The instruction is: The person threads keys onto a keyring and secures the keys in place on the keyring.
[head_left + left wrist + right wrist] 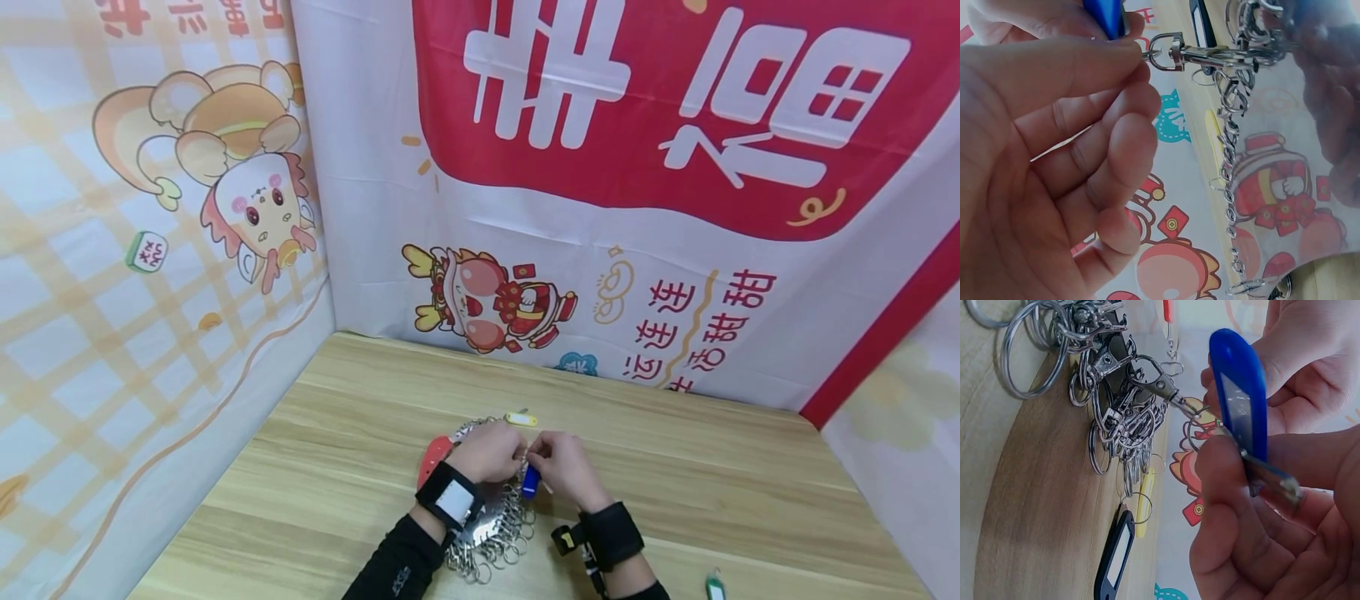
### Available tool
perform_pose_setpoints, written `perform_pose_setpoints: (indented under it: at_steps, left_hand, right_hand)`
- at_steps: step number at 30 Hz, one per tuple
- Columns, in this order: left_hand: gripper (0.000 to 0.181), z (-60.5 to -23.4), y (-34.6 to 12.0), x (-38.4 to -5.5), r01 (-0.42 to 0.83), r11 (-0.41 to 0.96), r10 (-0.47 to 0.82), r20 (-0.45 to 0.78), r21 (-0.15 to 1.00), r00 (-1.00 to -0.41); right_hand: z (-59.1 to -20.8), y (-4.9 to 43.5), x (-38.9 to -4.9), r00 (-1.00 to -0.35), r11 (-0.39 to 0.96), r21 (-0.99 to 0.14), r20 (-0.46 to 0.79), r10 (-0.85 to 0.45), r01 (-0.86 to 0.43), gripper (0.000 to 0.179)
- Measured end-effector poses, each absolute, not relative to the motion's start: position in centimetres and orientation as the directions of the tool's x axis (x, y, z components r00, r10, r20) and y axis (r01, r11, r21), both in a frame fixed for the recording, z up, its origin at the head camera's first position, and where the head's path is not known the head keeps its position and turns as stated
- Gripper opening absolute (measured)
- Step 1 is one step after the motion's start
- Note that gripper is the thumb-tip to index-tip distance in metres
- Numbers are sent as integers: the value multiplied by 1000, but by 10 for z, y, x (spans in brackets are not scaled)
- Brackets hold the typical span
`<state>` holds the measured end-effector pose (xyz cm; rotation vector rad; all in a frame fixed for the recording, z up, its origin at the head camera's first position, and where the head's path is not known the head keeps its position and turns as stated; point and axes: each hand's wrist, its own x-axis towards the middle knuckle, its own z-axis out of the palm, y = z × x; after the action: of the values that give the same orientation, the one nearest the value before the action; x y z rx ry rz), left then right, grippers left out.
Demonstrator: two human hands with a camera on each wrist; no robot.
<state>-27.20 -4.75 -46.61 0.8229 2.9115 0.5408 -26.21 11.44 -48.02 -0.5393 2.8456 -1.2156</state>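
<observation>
My left hand (pixel 489 450) pinches the end of a swivel clasp (pixel 1210 56), at its split ring (pixel 1190 428), between thumb and forefinger. Right beside it, my right hand (pixel 568 468) pinches a blue key tag (pixel 1241 394) near its ring, with a small blurred metal piece (pixel 1282 481) sticking out by the fingers. The clasp hooks onto a bunch of swivel clasps with rings (pixel 1122 419). These hang around the edge of a shiny round disc (pixel 487 523) on the table, partly hidden under my left wrist. Fingertips hide the exact joint between tag and ring.
Beyond the hands lies a yellow key tag (pixel 521 418). A black key tag (pixel 1116 556) lies near the bunch. Left of the disc is a red piece (pixel 433 458), and a green key tag (pixel 715 586) sits at the front right of the wooden table (pixel 750 483).
</observation>
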Motion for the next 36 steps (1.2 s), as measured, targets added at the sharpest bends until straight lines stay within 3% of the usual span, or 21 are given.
perform_pose_setpoints:
  at_steps: [18,36]
  left_hand:
    - [33,-465,-46,-270,507,802,525,31,317,-850]
    - [32,-467,-46,-270,473,808,501,15,352,-866]
  right_hand:
    - [-477,114,-259,-900,644,-641,190,-393,-417,12]
    - [-479,114,-262,-923,658,-659,161,-349,-364,11]
